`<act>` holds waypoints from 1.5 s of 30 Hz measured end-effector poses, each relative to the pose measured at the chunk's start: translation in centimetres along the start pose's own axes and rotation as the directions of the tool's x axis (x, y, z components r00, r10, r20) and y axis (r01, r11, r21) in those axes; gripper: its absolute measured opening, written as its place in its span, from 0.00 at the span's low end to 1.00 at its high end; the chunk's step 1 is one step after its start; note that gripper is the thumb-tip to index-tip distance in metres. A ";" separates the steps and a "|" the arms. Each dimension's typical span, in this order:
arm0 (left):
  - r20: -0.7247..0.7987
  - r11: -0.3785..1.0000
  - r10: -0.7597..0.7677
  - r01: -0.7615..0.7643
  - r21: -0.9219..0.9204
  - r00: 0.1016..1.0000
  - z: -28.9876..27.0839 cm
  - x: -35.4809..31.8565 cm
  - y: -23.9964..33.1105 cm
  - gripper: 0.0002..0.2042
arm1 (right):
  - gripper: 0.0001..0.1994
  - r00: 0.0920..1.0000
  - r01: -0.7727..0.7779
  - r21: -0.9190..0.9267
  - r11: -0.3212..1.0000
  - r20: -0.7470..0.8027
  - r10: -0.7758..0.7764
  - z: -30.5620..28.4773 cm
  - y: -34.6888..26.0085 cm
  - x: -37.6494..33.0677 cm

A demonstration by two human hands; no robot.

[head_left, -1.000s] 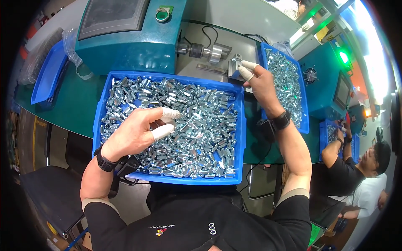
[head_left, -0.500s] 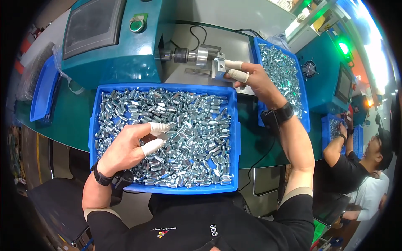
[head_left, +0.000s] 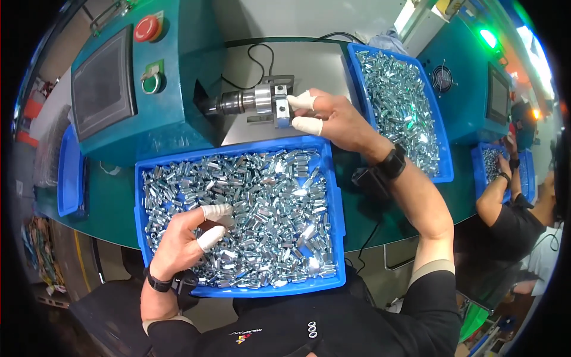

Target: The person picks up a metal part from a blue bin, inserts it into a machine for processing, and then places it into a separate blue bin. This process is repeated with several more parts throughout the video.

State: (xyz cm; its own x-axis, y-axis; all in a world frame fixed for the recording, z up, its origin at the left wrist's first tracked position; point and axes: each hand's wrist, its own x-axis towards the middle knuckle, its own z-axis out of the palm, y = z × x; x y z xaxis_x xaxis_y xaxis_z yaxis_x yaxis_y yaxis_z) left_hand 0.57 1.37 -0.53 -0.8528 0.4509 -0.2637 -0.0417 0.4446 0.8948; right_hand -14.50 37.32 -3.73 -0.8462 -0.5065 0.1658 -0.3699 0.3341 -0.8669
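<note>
My right hand, with white finger cots on thumb and forefinger, grips the right side of a small silver metal block. The block sits against a silver cylinder at the end of a dark spindle from the teal machine. Over the left part of a blue tray is my left hand, its cot-covered thumb and forefinger bent and apart. Beneath it lie many loose long hex nuts. I make out nothing held between the left fingertips.
The teal machine has a screen, a red stop button and a green switch. A second blue tray of metal parts stands at the right. Another teal machine and a person's arm are beyond it.
My right hand and the metal block have moved left, closing the gap to the silver cylinder. My left hand stays over the tray, fingertips slightly drawn back. The whole view has shifted.
</note>
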 end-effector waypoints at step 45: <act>-0.058 0.997 0.028 -0.032 -0.076 0.998 0.7 -0.4 -0.7 0.16 | 0.29 0.878 -0.374 -0.044 0.926 -0.338 0.338 -2.1 -3.6 0.7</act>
State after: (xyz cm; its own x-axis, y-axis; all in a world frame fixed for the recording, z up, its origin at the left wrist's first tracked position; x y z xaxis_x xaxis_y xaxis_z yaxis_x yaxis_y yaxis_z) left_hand 1.32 1.39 -1.25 -0.8825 0.4170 -0.2174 -0.0537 0.3699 0.9275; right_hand -14.54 37.44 0.43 -0.9980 -0.0629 0.0111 -0.0430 0.5337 -0.8446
